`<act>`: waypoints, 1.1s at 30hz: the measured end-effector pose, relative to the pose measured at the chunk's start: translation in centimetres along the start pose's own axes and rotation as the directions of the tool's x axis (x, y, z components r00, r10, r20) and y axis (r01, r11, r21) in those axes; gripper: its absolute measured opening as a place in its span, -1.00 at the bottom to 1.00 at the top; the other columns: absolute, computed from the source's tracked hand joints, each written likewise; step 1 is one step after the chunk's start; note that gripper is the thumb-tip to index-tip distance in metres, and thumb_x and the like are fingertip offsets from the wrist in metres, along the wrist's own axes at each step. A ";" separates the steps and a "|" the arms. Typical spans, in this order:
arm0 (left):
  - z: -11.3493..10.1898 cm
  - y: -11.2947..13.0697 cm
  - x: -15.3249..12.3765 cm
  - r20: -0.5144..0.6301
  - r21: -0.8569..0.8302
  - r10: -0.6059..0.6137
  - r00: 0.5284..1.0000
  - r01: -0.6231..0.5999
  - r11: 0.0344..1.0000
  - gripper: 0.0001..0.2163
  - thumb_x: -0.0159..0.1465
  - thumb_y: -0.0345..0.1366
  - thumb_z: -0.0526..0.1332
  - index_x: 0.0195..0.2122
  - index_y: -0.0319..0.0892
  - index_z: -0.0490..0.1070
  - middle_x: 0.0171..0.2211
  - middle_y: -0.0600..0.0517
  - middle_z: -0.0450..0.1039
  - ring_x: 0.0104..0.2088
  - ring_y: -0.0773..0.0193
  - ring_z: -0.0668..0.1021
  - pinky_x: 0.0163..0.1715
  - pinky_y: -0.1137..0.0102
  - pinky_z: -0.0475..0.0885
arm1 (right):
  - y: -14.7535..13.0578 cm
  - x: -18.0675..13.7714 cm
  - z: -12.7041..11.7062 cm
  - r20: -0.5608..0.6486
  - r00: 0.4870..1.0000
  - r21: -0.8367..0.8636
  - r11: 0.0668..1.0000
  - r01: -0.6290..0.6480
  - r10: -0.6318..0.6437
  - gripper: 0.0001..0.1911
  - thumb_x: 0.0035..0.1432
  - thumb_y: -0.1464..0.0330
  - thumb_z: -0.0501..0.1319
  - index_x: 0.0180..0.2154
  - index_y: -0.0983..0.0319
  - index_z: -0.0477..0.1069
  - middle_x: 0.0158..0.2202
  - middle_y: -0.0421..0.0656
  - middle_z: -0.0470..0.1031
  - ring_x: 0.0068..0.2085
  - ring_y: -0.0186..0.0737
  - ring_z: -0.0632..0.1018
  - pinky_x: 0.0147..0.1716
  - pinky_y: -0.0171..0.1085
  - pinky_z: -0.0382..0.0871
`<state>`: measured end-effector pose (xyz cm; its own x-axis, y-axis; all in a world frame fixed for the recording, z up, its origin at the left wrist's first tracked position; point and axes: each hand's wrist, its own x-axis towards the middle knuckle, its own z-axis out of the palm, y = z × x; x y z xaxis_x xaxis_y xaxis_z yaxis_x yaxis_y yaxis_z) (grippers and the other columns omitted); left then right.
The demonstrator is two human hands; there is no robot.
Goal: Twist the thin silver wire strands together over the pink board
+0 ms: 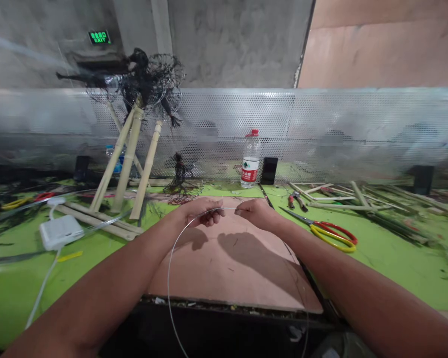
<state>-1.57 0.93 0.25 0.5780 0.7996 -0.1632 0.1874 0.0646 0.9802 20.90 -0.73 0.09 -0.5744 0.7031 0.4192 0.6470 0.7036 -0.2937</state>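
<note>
A thin, pale wire [169, 278] runs in a wide loop between my two hands and hangs below the table's front edge. My left hand [205, 211] pinches it near the middle of a pinkish board [231, 278]. Just to the right, my right hand [256, 214] grips the same wire between thumb and fingers. A short stretch of wire shows in the small gap between the hands. Both hands are held above the board and cast shadows on it. Whether the wire is metal or plastic, I cannot tell.
Scissors [326, 231] with red and yellow handles lie right of the board, near pliers [296, 199]. A water bottle [250, 161] and a dark phone [269, 170] stand behind. Bamboo poles [129, 159] holding black, tangled material rise at left, beside a white adapter [61, 232]. Plant stalks [390, 223] lie at right.
</note>
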 end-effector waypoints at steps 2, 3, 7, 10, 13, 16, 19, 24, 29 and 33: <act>0.2 0.1 -0.1 0.006 0.017 -0.007 1.000 0.007 1.000 -0.59 0.10 0.03 0.14 -0.43 -0.31 0.37 -0.68 0.06 0.35 -0.74 0.47 0.33 -0.73 0.54 0.15 | -0.1 0.0 0.0 0.008 1.000 0.003 1.000 0.004 -0.004 -0.69 0.12 0.27 0.02 -0.58 0.26 0.33 -0.63 -0.25 0.20 -0.54 -0.40 0.20 -0.53 -0.40 0.02; 0.3 0.2 -0.1 0.014 0.030 -0.013 1.000 0.012 0.999 -0.59 0.11 0.04 0.12 -0.44 -0.31 0.36 -0.69 0.07 0.33 -0.75 0.47 0.32 -0.74 0.54 0.14 | -0.2 -0.1 0.1 0.012 1.000 0.001 1.000 0.007 -0.007 -0.69 0.12 0.27 0.02 -0.57 0.26 0.33 -0.63 -0.25 0.21 -0.53 -0.40 0.20 -0.53 -0.40 0.03; 0.4 0.3 -0.3 0.044 0.057 -0.016 0.999 0.013 0.998 -0.57 0.12 0.08 0.07 -0.48 -0.27 0.32 -0.77 0.12 0.24 -0.79 0.48 0.23 -0.78 0.55 0.06 | -0.4 -0.2 0.1 0.011 1.000 -0.004 1.000 0.017 -0.017 -0.71 0.12 0.28 0.02 -0.51 0.25 0.39 -0.60 -0.23 0.28 -0.51 -0.39 0.25 -0.52 -0.40 0.05; 0.4 0.4 -0.5 0.067 0.061 -0.020 0.998 0.016 0.998 -0.59 0.08 0.08 0.12 -0.50 -0.24 0.28 -0.79 0.16 0.16 -0.79 0.51 0.17 -0.80 0.56 -0.01 | -0.5 -0.3 0.2 0.001 1.000 0.005 1.000 0.006 -0.006 -0.74 0.12 0.29 0.04 -0.45 0.24 0.44 -0.56 -0.22 0.36 -0.50 -0.39 0.29 -0.51 -0.40 0.07; 0.4 0.6 -0.7 0.086 0.133 -0.003 0.996 -0.009 0.991 -0.61 0.04 0.06 0.17 -0.53 -0.23 0.27 -0.78 0.16 0.16 -0.79 0.51 0.15 -0.80 0.55 -0.04 | -0.5 -0.2 0.2 -0.002 1.000 -0.013 1.000 -0.004 0.004 -0.75 0.11 0.30 0.05 -0.44 0.23 0.46 -0.56 -0.22 0.38 -0.49 -0.38 0.31 -0.51 -0.40 0.08; 0.6 0.7 -0.8 0.083 0.243 0.048 0.995 -0.067 0.968 -0.60 0.02 0.07 0.18 -0.57 -0.23 0.25 -0.78 0.16 0.15 -0.78 0.51 0.14 -0.78 0.54 -0.01 | -0.5 -0.2 0.2 0.022 1.000 -0.040 0.999 -0.020 0.020 -0.75 0.11 0.30 0.05 -0.45 0.23 0.46 -0.56 -0.22 0.41 -0.50 -0.38 0.32 -0.51 -0.40 0.09; 0.8 0.9 -1.0 0.062 0.395 0.100 0.993 -0.116 0.911 -0.59 0.01 0.08 0.17 -0.62 -0.21 0.21 -0.76 0.15 0.16 -0.76 0.49 0.17 -0.74 0.51 0.07 | -0.5 -0.2 0.3 0.048 0.998 -0.058 0.998 -0.032 0.035 -0.75 0.11 0.31 0.05 -0.41 0.21 0.48 -0.50 -0.20 0.46 -0.48 -0.37 0.36 -0.48 -0.39 0.12; 1.4 1.4 -1.1 0.018 0.810 0.205 0.979 -0.135 0.571 -0.62 0.08 0.02 0.11 -0.65 -0.20 0.25 -0.74 0.11 0.21 -0.71 0.42 0.27 -0.66 0.48 0.08 | -0.5 -0.2 0.6 0.093 0.994 -0.119 0.992 -0.042 0.053 -0.76 0.09 0.34 0.04 -0.42 0.19 0.49 -0.45 -0.19 0.49 -0.44 -0.34 0.40 -0.48 -0.39 0.12; 2.8 1.5 -0.9 0.034 0.999 0.451 0.892 -0.014 -0.048 -0.73 0.09 -0.13 0.12 -0.62 -0.19 0.39 -0.65 0.00 0.37 -0.59 0.31 0.37 -0.57 0.44 0.08 | -0.8 -0.2 0.6 0.109 0.993 -0.145 0.989 -0.022 0.038 -0.76 0.08 0.40 0.04 -0.43 0.21 0.49 -0.44 -0.17 0.50 -0.44 -0.34 0.40 -0.48 -0.39 0.12; 3.6 1.1 -0.6 -0.007 0.980 0.544 0.839 0.115 -0.165 -0.79 0.14 -0.24 0.07 -0.46 -0.20 0.46 -0.53 -0.09 0.46 -0.50 0.23 0.45 -0.51 0.42 0.14 | -0.7 -0.2 0.3 0.056 0.996 -0.116 0.991 -0.066 0.073 -0.75 0.11 0.33 0.05 -0.38 0.22 0.50 -0.43 -0.13 0.51 -0.42 -0.31 0.42 -0.43 -0.39 0.16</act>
<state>1.16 -1.62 0.97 0.5815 0.7099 0.3972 0.8135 -0.5036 -0.2909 20.40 -1.38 -0.02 -0.5530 0.7573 0.3476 0.7373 0.6390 -0.2192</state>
